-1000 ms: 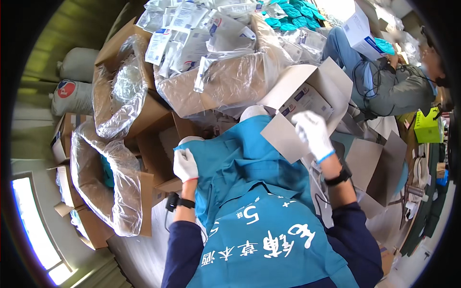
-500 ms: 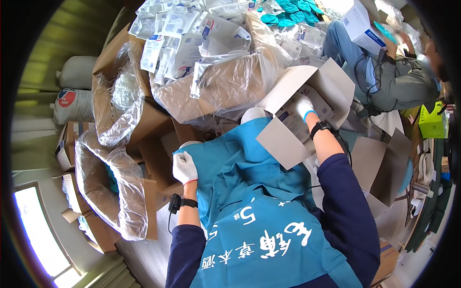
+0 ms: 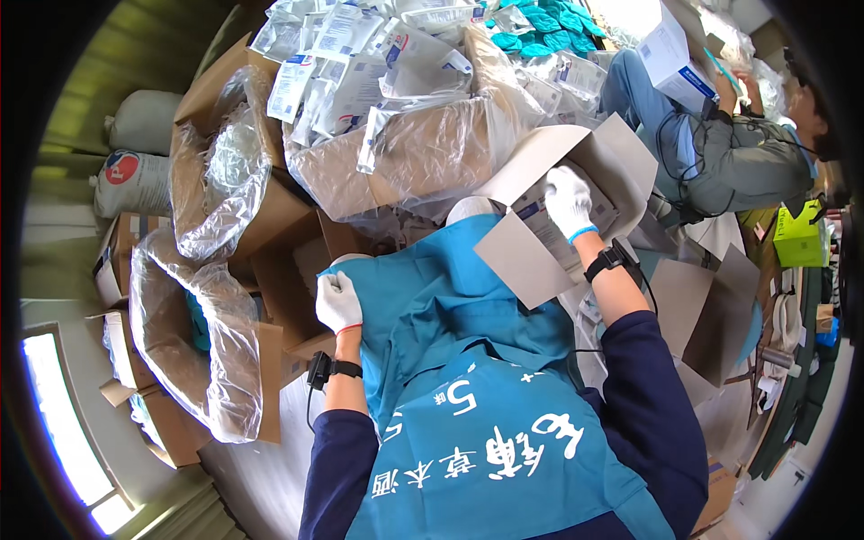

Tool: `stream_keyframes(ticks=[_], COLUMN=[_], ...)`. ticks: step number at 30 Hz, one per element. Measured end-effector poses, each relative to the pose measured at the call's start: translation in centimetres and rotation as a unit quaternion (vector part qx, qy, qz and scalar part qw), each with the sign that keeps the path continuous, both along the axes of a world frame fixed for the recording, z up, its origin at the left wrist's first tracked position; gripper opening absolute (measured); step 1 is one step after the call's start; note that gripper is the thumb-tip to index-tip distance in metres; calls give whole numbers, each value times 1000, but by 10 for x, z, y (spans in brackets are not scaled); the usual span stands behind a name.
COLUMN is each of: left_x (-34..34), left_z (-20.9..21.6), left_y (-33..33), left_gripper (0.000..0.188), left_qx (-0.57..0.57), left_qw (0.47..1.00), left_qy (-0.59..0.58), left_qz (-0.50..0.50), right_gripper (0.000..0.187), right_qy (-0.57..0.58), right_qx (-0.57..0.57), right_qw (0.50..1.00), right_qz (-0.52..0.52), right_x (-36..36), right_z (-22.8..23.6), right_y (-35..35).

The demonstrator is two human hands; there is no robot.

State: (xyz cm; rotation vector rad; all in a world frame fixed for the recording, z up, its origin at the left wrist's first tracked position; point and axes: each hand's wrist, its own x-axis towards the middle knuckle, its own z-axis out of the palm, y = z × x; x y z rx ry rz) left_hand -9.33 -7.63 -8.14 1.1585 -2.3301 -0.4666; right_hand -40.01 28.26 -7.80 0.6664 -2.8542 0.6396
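Observation:
My right hand, in a white knit glove with a blue cuff, is over the open carton with raised flaps. Its fingers are curled; whatever they hold, if anything, is hidden. Printed white packets lie inside this carton, beneath the hand. My left hand, gloved in white with a red cuff, is closed at the edge of the teal apron spread over my lap. Its fingertips touch the cloth, but I cannot make out whether they grip it.
Ahead stands a plastic-lined carton heaped with silver-white sachets. Teal packets lie beyond. At left are two more lined cartons. A person sits at the far right beside a white-and-blue box. Another open carton is at my right.
My right hand has drawn up from inside the carton and its fingers now curl. My left hand stays closed by the apron's edge. The whole view has shifted slightly.

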Motion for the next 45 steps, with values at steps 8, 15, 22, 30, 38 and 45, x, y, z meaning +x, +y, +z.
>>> stream_keyframes(ticks=[8,15,22,30,38,45], left_x=[0,3,-78,-60,-24,-11], left_z=[6,14,145,173,156,142], left_y=[4,-5,105,110,98,104], left_gripper=[29,20,63,24,15,20], left_qx=[30,165,288,293,237,282], left_qw=[999,986,881,849,831,818], left_qy=[5,-26,115,69,-121,-125], left_qz=[16,-24,-357,-435,-489,-486], right_gripper=[20,7,5,17,17,13], right_qy=[-51,118,-54,-219,-232,-45], right_qx=[22,-168,-481,-271,-284,-250], right_qw=[998,975,870,930,888,912], right_qz=[-8,-83,-97,117,279,323], right_x=[-15,55,96,148,178,189], right_z=[20,126,157,170,149,135], right_y=[9,26,8,-47,-81,-88])
